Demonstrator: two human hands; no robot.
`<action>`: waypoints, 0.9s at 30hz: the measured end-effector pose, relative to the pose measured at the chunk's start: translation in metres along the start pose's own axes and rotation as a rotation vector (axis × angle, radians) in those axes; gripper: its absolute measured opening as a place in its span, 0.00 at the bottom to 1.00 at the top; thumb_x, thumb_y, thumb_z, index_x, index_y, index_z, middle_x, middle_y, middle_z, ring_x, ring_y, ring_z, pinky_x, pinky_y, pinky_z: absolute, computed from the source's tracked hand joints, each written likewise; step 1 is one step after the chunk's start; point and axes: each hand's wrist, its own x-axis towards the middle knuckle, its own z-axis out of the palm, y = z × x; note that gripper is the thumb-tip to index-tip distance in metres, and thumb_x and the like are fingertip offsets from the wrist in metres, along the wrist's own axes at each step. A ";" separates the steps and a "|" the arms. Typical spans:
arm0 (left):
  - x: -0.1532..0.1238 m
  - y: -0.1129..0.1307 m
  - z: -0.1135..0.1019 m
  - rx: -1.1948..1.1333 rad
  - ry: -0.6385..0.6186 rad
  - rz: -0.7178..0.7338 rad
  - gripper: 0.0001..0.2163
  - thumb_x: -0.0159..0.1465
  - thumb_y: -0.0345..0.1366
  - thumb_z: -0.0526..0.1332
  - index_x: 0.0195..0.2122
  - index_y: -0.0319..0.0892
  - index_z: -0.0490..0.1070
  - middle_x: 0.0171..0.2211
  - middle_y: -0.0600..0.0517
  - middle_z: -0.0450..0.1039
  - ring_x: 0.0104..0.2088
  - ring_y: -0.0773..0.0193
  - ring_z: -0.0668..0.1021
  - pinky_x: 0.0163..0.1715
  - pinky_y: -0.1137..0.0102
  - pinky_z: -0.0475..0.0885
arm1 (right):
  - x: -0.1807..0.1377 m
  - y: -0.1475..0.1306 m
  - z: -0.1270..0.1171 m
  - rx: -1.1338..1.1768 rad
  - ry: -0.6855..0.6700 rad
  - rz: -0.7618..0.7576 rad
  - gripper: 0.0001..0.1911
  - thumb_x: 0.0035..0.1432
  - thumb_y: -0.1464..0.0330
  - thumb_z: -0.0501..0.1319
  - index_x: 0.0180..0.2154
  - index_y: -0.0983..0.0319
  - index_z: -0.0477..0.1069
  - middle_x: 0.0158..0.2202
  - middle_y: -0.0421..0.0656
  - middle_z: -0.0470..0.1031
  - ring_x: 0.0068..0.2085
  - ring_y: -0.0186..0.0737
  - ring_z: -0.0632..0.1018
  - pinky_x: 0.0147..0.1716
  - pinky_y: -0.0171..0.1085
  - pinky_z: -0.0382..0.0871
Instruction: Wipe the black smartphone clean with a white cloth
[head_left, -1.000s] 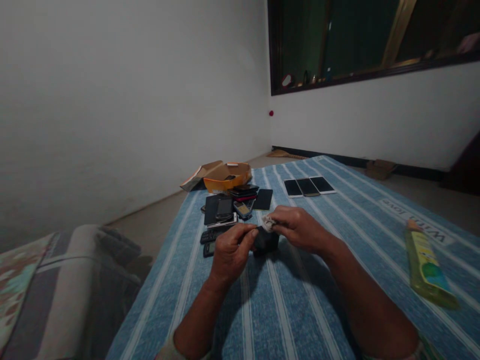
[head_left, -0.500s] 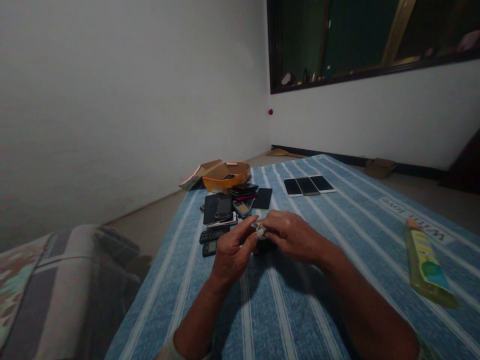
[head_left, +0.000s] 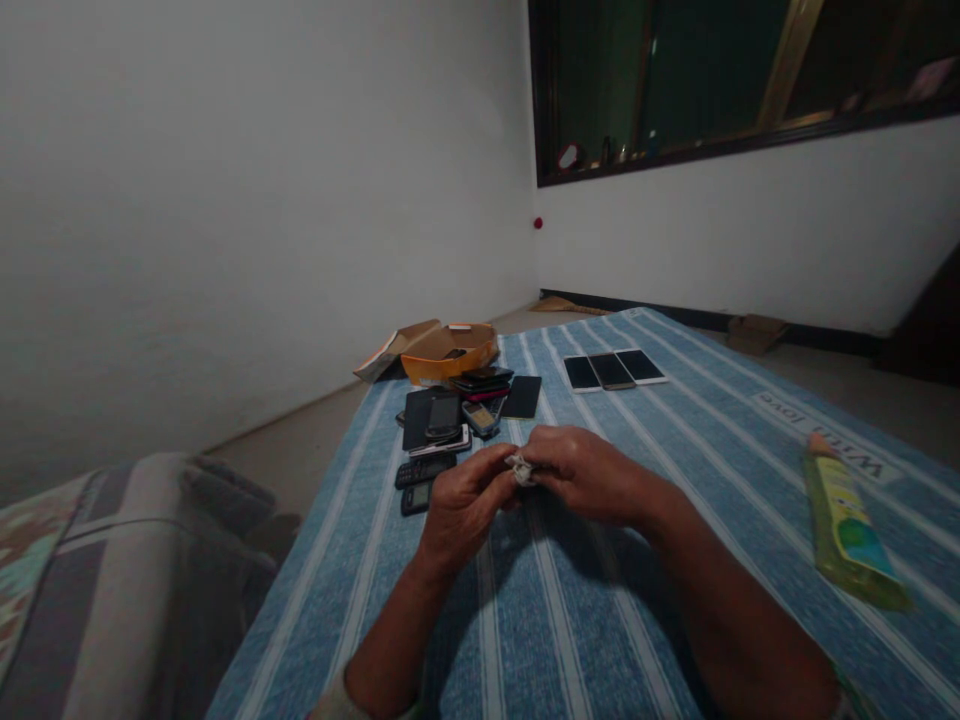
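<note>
My left hand (head_left: 463, 500) and my right hand (head_left: 592, 474) meet above the striped bedcover. The right fingers are closed on a crumpled piece of white cloth or tissue (head_left: 522, 470), which shows between the two hands. My left fingers and thumb are closed around the near side of a dark phone (head_left: 545, 471); only a thin edge of it shows, and the hands hide the rest. Left of my left hand lie two keypad phones, a black one (head_left: 424, 470) and one with a small screen (head_left: 416, 498).
Several stacked phones (head_left: 444, 415) lie before an open orange carton (head_left: 450, 362). Three touchscreen phones (head_left: 613, 371) sit side by side farther back. At right a bottle of yellow-green liquid (head_left: 855, 540) lies on the striped bedcover (head_left: 517, 640). A grey cloth-covered piece (head_left: 150, 580) stands at left.
The dark phone under my hands showed more of its surface before; now it is nearly hidden, seen edge-on. The cloth stays between my fingers. The view has shifted slightly.
</note>
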 end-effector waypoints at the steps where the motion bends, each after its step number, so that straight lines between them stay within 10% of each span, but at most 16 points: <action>1: 0.000 0.000 0.000 0.008 0.009 0.008 0.09 0.61 0.36 0.64 0.42 0.41 0.77 0.28 0.54 0.77 0.20 0.70 0.75 0.23 0.75 0.75 | 0.000 0.000 0.000 -0.019 0.002 0.001 0.08 0.60 0.78 0.56 0.33 0.62 0.71 0.31 0.40 0.68 0.33 0.35 0.69 0.33 0.34 0.59; 27: 0.003 0.002 -0.001 0.120 0.172 -0.008 0.05 0.60 0.35 0.63 0.32 0.41 0.77 0.19 0.57 0.74 0.18 0.68 0.77 0.23 0.75 0.73 | -0.009 0.030 -0.018 0.273 0.078 0.122 0.08 0.58 0.76 0.57 0.32 0.62 0.73 0.31 0.38 0.71 0.34 0.35 0.72 0.37 0.35 0.62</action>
